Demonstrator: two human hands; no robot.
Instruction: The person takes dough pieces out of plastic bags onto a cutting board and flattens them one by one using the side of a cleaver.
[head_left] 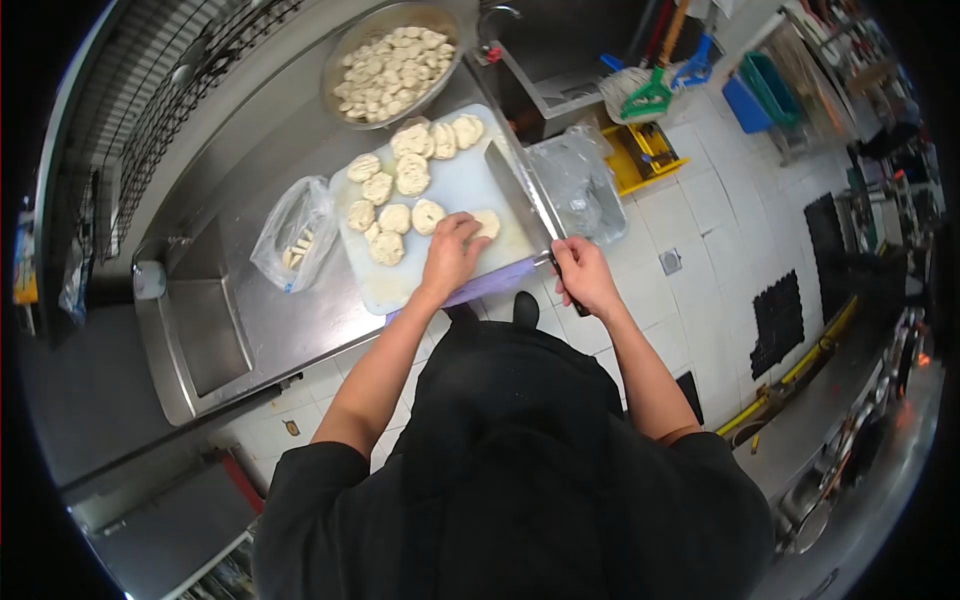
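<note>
My right hand (586,277) is closed round the black handle of a large knife (527,202), its wide blade pointing away from me along the right side of a white cutting board (378,287). On the board, my left hand (452,256) has its fingers bent against a pale, roundish piece (486,223), just left of the blade. The piece is cream-coloured; its exact kind cannot be made out. Several similar lumpy pieces (411,174) lie across the board, left of and beyond my left hand. A purple cloth (492,283) shows under the board's near edge.
Beyond the board stands a metal bowl (336,90) full of small pale pieces. A clear plastic bag (305,222) with pale strips lies to the left, near a sink (200,335). A plastic-lined tub (601,205) and a yellow bucket (632,168) stand at the right.
</note>
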